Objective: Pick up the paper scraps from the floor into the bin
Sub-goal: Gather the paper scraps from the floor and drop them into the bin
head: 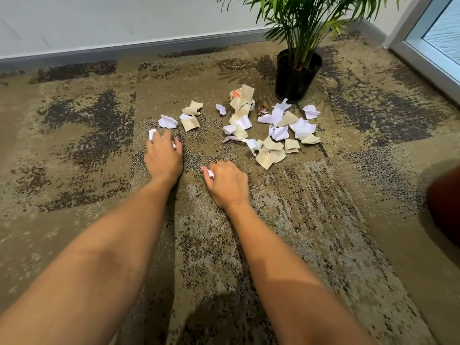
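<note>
Two hands were down on the patterned carpet (323, 220), each already gathering paper. The left hand (163, 155) lay fingers-curled over a white scrap (152, 133), which poked out past its fingertips at the far side. The right hand (227, 184) was closed round a small white scrap (210, 173), only a corner showing beside the thumb.

Beyond the left hand sat a few loose pieces: a crumpled white ball (167, 122) and two beige scraps (190, 123). Further right lay the main heap of paper scraps (276, 130), white and beige mixed, reaching almost to the black plant pot (296, 78). A small printed carton (236, 93) and a dark sweet wrapper (261, 110) sat among them. No bin was in view.

The scraps looked feather-light, soft and already creased, so crushing them would do no harm. They probably compress well, letting several be bunched into one fist. Flat beige pieces seemed likelier to cling to the carpet pile; a raised, folded edge would be the best place to pinch them. The carton looked stiffer and better taken by its sides.
</note>
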Available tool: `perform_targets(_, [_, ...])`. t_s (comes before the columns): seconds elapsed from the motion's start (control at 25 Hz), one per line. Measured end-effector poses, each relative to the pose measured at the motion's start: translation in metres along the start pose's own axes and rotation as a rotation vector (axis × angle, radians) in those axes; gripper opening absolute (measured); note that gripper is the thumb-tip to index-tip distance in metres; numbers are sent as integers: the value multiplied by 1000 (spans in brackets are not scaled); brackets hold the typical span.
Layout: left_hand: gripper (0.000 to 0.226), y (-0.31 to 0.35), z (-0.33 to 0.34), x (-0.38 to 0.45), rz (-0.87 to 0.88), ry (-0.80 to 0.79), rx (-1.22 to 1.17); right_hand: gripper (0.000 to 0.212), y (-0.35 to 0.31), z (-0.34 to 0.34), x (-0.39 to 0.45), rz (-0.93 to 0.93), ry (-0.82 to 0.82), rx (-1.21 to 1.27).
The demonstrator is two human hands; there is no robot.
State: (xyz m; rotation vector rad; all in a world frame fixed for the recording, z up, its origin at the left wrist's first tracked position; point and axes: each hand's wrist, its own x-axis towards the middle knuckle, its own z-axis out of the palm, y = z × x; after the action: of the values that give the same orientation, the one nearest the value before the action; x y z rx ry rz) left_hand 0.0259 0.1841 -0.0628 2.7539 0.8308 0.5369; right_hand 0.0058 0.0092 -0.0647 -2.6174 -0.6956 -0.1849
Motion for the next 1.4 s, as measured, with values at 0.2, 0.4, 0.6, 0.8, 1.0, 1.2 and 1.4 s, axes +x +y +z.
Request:
perform_targets(0.2, [38,0,4,-1,-113,67,19,35,-3,-3,0,12,40,-24])
perform_targets(0.4, [66,4,4,2,-296,10,143,43,-4,-1,0,22,41,-54])
perform_targets(0.6, [48,3,-2,6,-261,-97,157,36,-3,-1,1,22,15,-36])
perform_targets(0.8, [42,8,-8,10,-252,-158,171,33,-7,0,0,4,-37,-75])
perform_targets(1.0, [41,9,-18,22,-237,-282,190,20,-18,-1,-13,21,-90,-191])
perform_targets(1.2, [33,1,-28,20,-144,-267,182,17,-30,-8,-44,67,-167,-185])
perform_targets(1.4, [8,-9,-43,7,-275,-404,-71,38,-29,-30,-73,222,-323,52])
